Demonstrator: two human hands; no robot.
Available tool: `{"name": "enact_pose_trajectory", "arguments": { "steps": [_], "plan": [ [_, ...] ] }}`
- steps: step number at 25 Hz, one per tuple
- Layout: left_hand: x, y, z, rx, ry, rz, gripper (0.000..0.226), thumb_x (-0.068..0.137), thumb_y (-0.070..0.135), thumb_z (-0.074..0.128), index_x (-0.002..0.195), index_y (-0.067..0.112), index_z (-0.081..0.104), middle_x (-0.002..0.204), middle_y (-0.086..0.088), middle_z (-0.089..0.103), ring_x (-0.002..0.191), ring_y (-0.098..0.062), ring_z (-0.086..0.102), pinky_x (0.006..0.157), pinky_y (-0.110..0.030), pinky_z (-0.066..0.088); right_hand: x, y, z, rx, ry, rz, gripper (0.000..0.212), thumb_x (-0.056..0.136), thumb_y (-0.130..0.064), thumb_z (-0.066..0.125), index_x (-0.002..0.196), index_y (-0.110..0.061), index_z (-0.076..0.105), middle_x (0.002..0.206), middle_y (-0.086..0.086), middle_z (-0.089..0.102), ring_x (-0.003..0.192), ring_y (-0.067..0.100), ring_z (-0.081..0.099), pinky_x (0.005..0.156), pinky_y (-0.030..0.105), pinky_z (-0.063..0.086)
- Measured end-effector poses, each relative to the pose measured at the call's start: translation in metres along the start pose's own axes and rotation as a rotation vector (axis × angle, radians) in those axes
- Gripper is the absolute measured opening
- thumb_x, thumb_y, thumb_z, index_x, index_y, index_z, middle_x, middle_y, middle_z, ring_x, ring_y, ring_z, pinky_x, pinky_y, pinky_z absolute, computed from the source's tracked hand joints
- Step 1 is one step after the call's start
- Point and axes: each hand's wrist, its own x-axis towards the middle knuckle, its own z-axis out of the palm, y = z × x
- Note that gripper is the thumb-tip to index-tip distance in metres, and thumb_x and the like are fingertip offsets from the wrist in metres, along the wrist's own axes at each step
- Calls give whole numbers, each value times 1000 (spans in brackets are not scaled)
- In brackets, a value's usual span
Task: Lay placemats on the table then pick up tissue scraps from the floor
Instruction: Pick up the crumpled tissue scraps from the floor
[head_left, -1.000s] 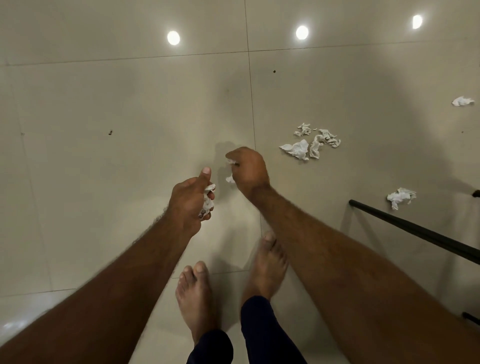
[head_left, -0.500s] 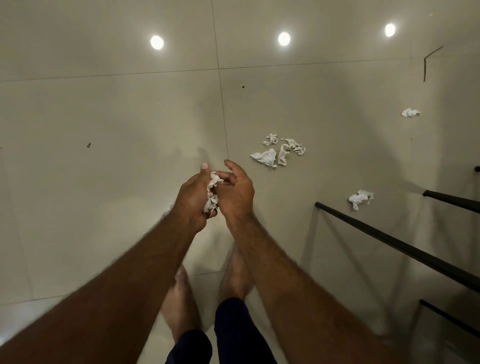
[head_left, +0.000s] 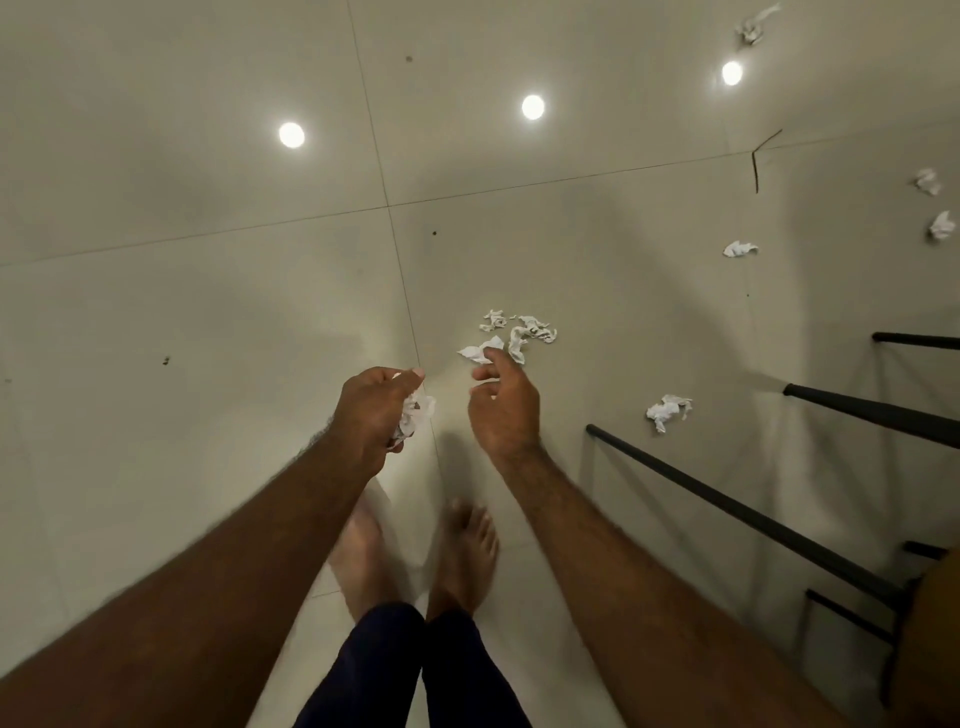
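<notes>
The left hand (head_left: 371, 410) has its grip curled tight round a crumpled wad of tissue (head_left: 416, 413), thumb on top and white paper bulging out on the thumb side. The right hand (head_left: 501, 410) is just beside it but apart. Its grip is slack, with fingers loosely spread and nothing in it. Its fingertips (head_left: 485, 371) overlap the near edge of a cluster of tissue scraps (head_left: 519, 332) lying on the floor (head_left: 208, 322) just right of a tile seam; whether they touch the paper cannot be told.

More scraps lie on the floor to the right, well apart from one another:
- a crumpled piece (head_left: 668, 410) near the black metal bars (head_left: 727, 506) that slant across the floor's right side
- a smaller piece (head_left: 740, 249) farther off
- two scraps (head_left: 935, 205) at the right edge of the view
- a last scrap (head_left: 753, 28) near the top right corner

Two bare feet (head_left: 462, 556) stand on the tiles below the hands, with dark trouser legs (head_left: 415, 670) above them. Three round light reflections (head_left: 532, 107) shine on the glossy floor.
</notes>
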Motion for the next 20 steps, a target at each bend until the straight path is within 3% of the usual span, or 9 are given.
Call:
{"name": "enact_pose_trajectory", "arguments": {
  "steps": [2, 5, 8, 11, 16, 20],
  "plan": [
    [6, 9, 7, 87, -27, 38, 28, 94, 30, 72, 83, 10, 56, 54, -4, 63, 38, -19, 40, 42, -20, 30, 26, 14, -21, -245, 80, -5, 45, 80, 2, 48, 117, -13, 66, 108, 5, 66, 103, 28, 63, 86, 30, 48],
    [25, 19, 15, 235, -54, 98, 34, 94, 38, 71, 84, 9, 56, 61, -11, 61, 38, -20, 43, 40, -21, 32, 69, 35, -40, -535, 49, -33, 48, 85, -6, 56, 133, -12, 58, 133, 9, 57, 122, 30, 54, 100, 33, 43],
    [49, 22, 19, 296, -82, 125, 35, 93, 41, 72, 84, 11, 55, 81, -32, 67, 41, -21, 44, 41, -23, 34, 113, 46, -40, -656, 3, -120, 58, 89, -14, 59, 145, -7, 45, 146, 11, 45, 131, 32, 45, 107, 34, 36],
    [70, 17, 18, 314, -86, 125, 36, 92, 42, 72, 84, 11, 56, 91, -34, 70, 40, -20, 43, 40, -24, 35, 135, 57, -24, -730, -47, -144, 61, 89, -18, 63, 146, -11, 43, 149, 8, 42, 129, 32, 43, 104, 36, 39],
    [93, 2, 3, 288, -78, 79, 35, 91, 41, 73, 84, 10, 60, 77, -28, 66, 35, -16, 43, 40, -25, 34, 139, 74, 0, -816, 34, -167, 31, 90, -11, 59, 120, -12, 65, 124, 8, 59, 108, 31, 56, 83, 33, 43],
    [97, -2, -8, 241, -122, 62, 32, 91, 40, 72, 82, 12, 58, 67, -14, 62, 38, -18, 38, 43, -25, 31, 144, 73, -9, -766, 17, -202, 25, 87, -6, 58, 107, -6, 72, 109, 14, 66, 98, 35, 62, 78, 38, 47]
  ]
}}
